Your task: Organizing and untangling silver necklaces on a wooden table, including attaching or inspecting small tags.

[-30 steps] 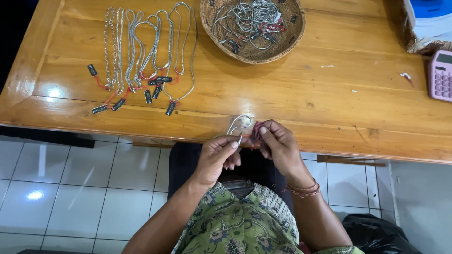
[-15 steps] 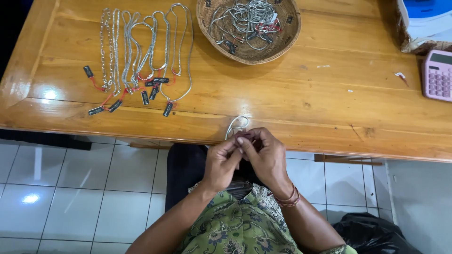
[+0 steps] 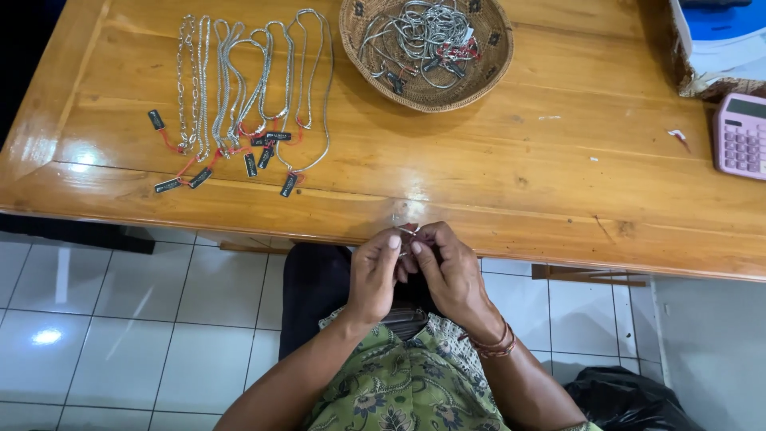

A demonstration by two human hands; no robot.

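silver chain [image 3: 404,229] pinched between my left hand [image 3: 375,271] and right hand [image 3: 448,267] (fingers closed); a slack grip could drop it off the table [image 3: 479,160] edge.

bright even light, glare on glossy table [image 3: 80,156] and floor tiles [image 3: 48,335], sharp focus

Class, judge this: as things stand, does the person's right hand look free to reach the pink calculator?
Probably not straight away: the right hand pinches a silver chain together with the left hand. The tabletop towards the pink calculator looks unobstructed.

Woven basket [image 3: 479,84] of silver chains, tagged necklaces [image 3: 247,88] in row, pink calculator [image 3: 742,136] on wooden table [image 3: 479,168].
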